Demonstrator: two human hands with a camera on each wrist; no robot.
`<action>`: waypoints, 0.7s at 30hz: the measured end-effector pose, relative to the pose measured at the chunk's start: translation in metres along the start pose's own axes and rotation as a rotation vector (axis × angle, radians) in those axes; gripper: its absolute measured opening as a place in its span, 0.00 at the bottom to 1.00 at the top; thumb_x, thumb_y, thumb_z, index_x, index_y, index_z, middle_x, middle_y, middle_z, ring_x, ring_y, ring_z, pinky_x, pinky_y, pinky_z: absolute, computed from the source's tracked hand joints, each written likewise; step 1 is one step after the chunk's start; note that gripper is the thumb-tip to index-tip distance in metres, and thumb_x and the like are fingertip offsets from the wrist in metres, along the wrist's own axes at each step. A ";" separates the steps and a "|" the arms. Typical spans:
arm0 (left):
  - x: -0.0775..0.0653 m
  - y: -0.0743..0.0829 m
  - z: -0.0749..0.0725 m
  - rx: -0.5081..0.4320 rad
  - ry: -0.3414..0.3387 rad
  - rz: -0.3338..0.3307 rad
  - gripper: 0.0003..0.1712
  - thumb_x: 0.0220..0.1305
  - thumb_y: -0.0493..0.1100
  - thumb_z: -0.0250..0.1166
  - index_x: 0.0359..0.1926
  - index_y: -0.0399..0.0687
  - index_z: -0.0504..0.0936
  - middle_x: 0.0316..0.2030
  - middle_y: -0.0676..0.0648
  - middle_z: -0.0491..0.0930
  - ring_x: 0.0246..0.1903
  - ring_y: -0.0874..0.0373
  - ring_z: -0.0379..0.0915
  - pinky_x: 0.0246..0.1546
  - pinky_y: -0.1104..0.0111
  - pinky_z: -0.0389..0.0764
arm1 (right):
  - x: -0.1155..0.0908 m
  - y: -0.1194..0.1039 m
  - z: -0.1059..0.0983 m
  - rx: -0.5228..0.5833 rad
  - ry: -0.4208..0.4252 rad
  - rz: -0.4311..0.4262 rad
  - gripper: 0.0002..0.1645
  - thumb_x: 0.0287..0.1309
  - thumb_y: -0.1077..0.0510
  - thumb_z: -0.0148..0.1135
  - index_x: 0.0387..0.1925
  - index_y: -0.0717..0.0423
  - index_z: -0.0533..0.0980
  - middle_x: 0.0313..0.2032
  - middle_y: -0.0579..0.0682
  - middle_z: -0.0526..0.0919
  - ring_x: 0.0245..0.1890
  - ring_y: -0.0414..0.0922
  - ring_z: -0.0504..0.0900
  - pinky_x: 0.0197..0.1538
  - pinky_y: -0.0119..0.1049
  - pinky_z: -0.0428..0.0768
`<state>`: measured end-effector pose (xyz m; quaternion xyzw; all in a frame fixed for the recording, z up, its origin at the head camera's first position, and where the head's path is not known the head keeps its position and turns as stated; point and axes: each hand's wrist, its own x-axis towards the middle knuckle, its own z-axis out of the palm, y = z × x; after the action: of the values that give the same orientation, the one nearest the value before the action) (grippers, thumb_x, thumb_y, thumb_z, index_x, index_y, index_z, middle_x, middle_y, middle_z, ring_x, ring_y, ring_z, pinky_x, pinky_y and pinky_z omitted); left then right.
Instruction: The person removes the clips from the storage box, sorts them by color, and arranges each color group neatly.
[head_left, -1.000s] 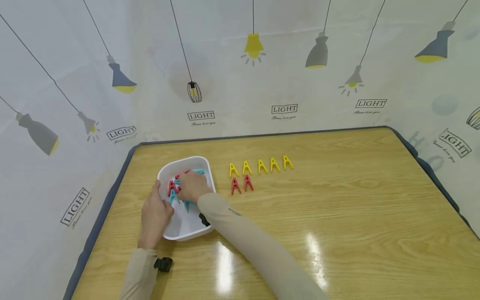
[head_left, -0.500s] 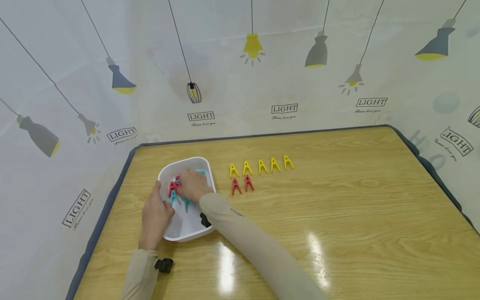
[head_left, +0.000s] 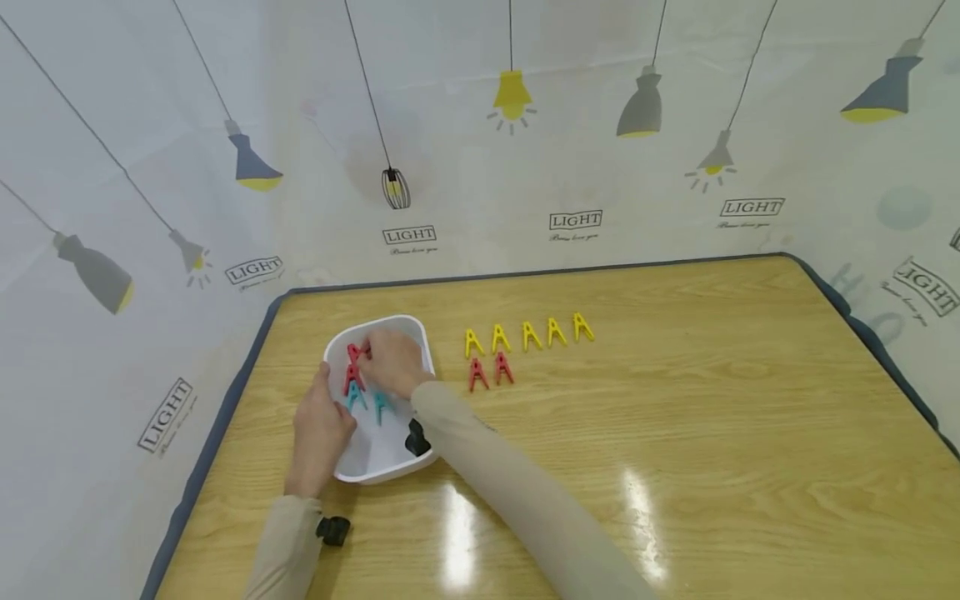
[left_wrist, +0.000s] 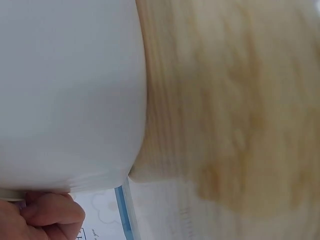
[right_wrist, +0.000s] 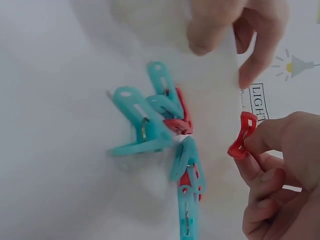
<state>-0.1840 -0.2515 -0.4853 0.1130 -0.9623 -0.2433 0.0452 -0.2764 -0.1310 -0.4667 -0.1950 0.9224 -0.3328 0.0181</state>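
Note:
A white plastic tub stands at the left of the table. My left hand grips its left wall, thumb inside and fingers outside; the left wrist view shows the curled fingers at the tub's wall. Over the tub's far part, my right hand pinches a red plastic clothespin between thumb and fingertips. Below it in the tub lie several teal clothespins mixed with red clothespins. In the head view, the right hand hides part of this pile.
Right of the tub, a row of several yellow clothespins lies on the wooden table. Two red clothespins lie in front of the row's left end. A wall covering with printed lamps rises behind the table.
My right hand has risen a little from the pile, with a red clothespin now showing at its fingertips. The left hand keeps its grip on the tub. The head view has shifted slightly.

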 end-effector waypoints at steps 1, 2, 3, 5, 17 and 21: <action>0.000 0.001 0.001 -0.003 -0.004 -0.005 0.43 0.65 0.27 0.56 0.78 0.31 0.49 0.69 0.24 0.63 0.58 0.36 0.73 0.57 0.45 0.81 | 0.000 0.000 -0.002 0.005 0.006 0.001 0.06 0.63 0.55 0.65 0.32 0.51 0.84 0.23 0.40 0.80 0.23 0.34 0.74 0.24 0.22 0.67; 0.000 0.002 0.001 -0.003 -0.006 -0.007 0.43 0.65 0.27 0.56 0.78 0.32 0.48 0.69 0.24 0.63 0.58 0.35 0.72 0.57 0.45 0.81 | 0.001 0.000 -0.005 0.009 0.016 0.001 0.06 0.63 0.54 0.65 0.34 0.51 0.84 0.24 0.40 0.81 0.24 0.34 0.74 0.25 0.21 0.67; 0.000 0.002 0.002 -0.004 -0.006 -0.008 0.43 0.65 0.27 0.56 0.78 0.32 0.48 0.69 0.24 0.63 0.59 0.35 0.72 0.58 0.45 0.80 | 0.000 -0.001 -0.008 0.017 0.027 0.002 0.06 0.64 0.54 0.65 0.35 0.51 0.84 0.26 0.41 0.82 0.24 0.34 0.74 0.26 0.20 0.67; 0.000 0.003 0.002 -0.002 -0.006 -0.009 0.43 0.65 0.27 0.56 0.78 0.31 0.48 0.69 0.24 0.63 0.60 0.35 0.71 0.59 0.45 0.79 | 0.000 -0.002 -0.013 0.038 0.047 0.001 0.06 0.63 0.55 0.65 0.36 0.51 0.85 0.27 0.41 0.84 0.26 0.34 0.75 0.27 0.20 0.68; -0.001 0.001 0.003 -0.008 0.008 0.007 0.42 0.64 0.27 0.54 0.77 0.30 0.49 0.68 0.23 0.64 0.60 0.33 0.71 0.60 0.44 0.78 | -0.014 -0.004 -0.024 0.116 0.066 -0.001 0.04 0.60 0.55 0.67 0.34 0.49 0.86 0.30 0.40 0.86 0.28 0.30 0.75 0.29 0.17 0.70; -0.002 0.001 0.002 -0.012 0.022 0.018 0.42 0.63 0.27 0.54 0.77 0.29 0.49 0.67 0.22 0.65 0.57 0.33 0.72 0.56 0.44 0.81 | -0.018 0.000 -0.026 0.156 0.080 0.009 0.04 0.59 0.55 0.68 0.34 0.48 0.87 0.29 0.39 0.86 0.28 0.30 0.75 0.29 0.19 0.69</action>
<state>-0.1827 -0.2495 -0.4866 0.1068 -0.9612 -0.2474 0.0587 -0.2637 -0.1086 -0.4479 -0.1756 0.8946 -0.4110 -0.0020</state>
